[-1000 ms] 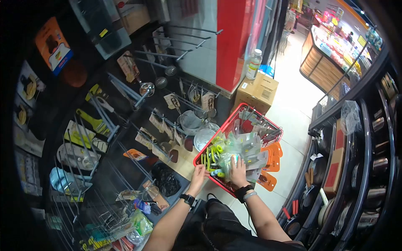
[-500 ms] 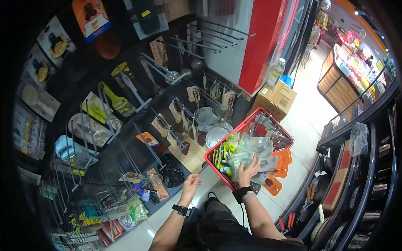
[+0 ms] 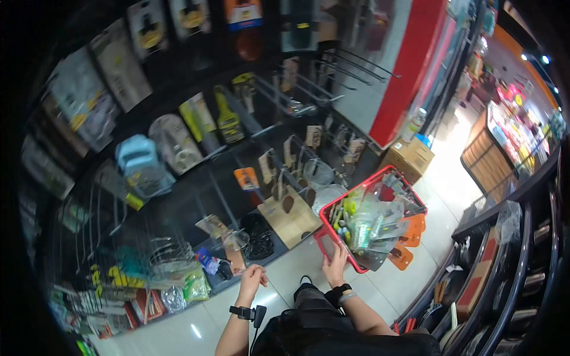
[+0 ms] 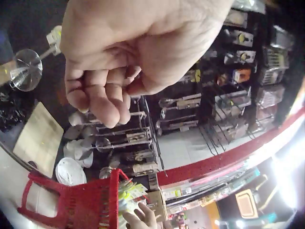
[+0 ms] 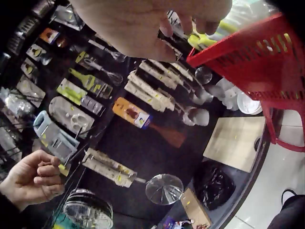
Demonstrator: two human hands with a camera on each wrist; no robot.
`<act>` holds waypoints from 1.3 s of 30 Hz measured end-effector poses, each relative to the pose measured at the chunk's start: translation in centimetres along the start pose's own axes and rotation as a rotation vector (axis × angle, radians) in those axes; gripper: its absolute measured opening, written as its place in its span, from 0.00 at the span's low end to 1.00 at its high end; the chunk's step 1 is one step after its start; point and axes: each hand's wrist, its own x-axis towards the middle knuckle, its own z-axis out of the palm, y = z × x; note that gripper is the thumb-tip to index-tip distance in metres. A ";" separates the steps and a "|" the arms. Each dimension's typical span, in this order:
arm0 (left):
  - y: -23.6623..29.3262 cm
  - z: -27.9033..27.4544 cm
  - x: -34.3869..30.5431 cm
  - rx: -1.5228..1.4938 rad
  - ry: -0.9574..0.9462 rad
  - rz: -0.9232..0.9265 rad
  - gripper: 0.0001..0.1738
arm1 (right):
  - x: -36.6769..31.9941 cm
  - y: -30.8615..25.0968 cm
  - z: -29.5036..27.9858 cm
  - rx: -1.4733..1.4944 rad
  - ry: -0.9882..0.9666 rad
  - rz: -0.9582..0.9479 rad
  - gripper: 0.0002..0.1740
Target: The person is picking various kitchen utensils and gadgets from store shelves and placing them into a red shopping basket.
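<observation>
My right hand (image 3: 335,265) is at the near left side of a red shopping basket (image 5: 248,62), fingers extended by its hanging handle (image 3: 324,242). Inside the basket lie green-handled utensils (image 3: 349,206) and clear plastic packs (image 3: 371,222), with orange cards (image 3: 414,230) sticking out over the right side. In the right wrist view, the fingers hang just above the basket's corner. My left hand (image 3: 254,280) hovers to the left of the basket with loosely curled fingers and nothing in them; in the left wrist view that hand (image 4: 138,43) fills the top.
A dark display rack with hooks carries kitchen tools, among them a whisk (image 5: 107,74) and an orange-carded spatula (image 5: 131,114). A wooden board (image 3: 290,219) and a black plastic bag (image 3: 257,237) lie on its low shelf. Behind the basket stands a carton (image 3: 409,159); pan shelves (image 3: 475,285) line the right.
My right hand has moved off the packs in the basket to its near left side. The left hand has drawn away from the rim to the left. The head view has swung left.
</observation>
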 end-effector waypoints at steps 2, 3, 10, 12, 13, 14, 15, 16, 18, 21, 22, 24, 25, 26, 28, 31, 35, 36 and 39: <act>-2.4 -3.0 -2.7 0.002 0.090 0.012 0.07 | -1.9 -1.9 1.3 0.024 -0.058 -0.033 0.33; -3.7 -4.4 -4.1 -0.041 0.118 0.011 0.07 | -2.7 -2.7 1.7 0.043 -0.104 -0.092 0.32; -8.9 -13.0 -15.4 -0.193 0.357 0.086 0.07 | -9.4 -7.1 6.6 0.197 -0.395 -0.187 0.29; -9.8 -14.7 -18.0 -0.374 0.497 0.127 0.09 | -11.9 -7.1 8.8 0.233 -0.478 -0.206 0.29; -10.3 -15.6 -19.2 -0.366 0.536 0.133 0.09 | -12.7 -7.9 9.8 0.227 -0.526 -0.232 0.29; -11.0 -16.5 -20.4 -0.359 0.587 0.139 0.10 | -13.5 -8.7 10.8 0.220 -0.598 -0.232 0.28; -11.8 -17.3 -21.4 -0.362 0.575 0.130 0.10 | -14.2 -10.5 11.1 0.234 -0.648 -0.243 0.27; -12.6 -18.3 -22.6 -0.366 0.625 0.104 0.10 | -14.9 -11.5 11.2 0.233 -0.655 -0.248 0.27; -14.2 -20.2 -24.6 -0.383 0.730 0.092 0.11 | -15.9 -14.7 12.6 0.275 -0.836 -0.314 0.27; -16.3 -21.6 -26.9 -0.517 0.877 0.020 0.09 | -17.3 -16.2 14.0 0.268 -0.996 -0.406 0.25; -16.8 -21.9 -27.5 -0.537 0.931 0.028 0.09 | -17.5 -16.5 14.5 0.197 -1.062 -0.418 0.24; -17.7 -22.5 -28.4 -0.635 0.972 0.014 0.09 | -17.7 -17.6 15.2 0.184 -1.140 -0.472 0.22; -18.1 -22.9 -28.9 -0.674 0.961 0.031 0.09 | -17.6 -18.5 15.7 0.163 -1.172 -0.484 0.19; -18.6 -23.2 -29.0 -0.693 0.999 0.044 0.09 | -17.7 -19.3 16.4 0.145 -1.187 -0.491 0.13; -19.3 -23.3 -28.7 -0.588 1.122 0.122 0.07 | -17.6 -20.7 17.8 -0.015 -1.246 -0.505 0.10; -19.5 -24.0 -29.5 -0.631 1.183 0.109 0.06 | -17.7 -22.0 22.1 -0.103 -1.150 -0.614 0.10; -18.7 -27.0 -30.9 -0.758 1.196 0.052 0.08 | -18.6 -26.4 27.0 0.160 -1.126 -0.581 0.11; -18.6 -27.9 -31.2 -0.767 1.215 0.038 0.09 | -18.8 -27.2 28.1 0.156 -1.190 -0.577 0.12; -17.6 -30.8 -31.8 -0.769 1.305 0.117 0.10 | -19.6 -29.0 32.1 0.088 -1.381 -0.720 0.12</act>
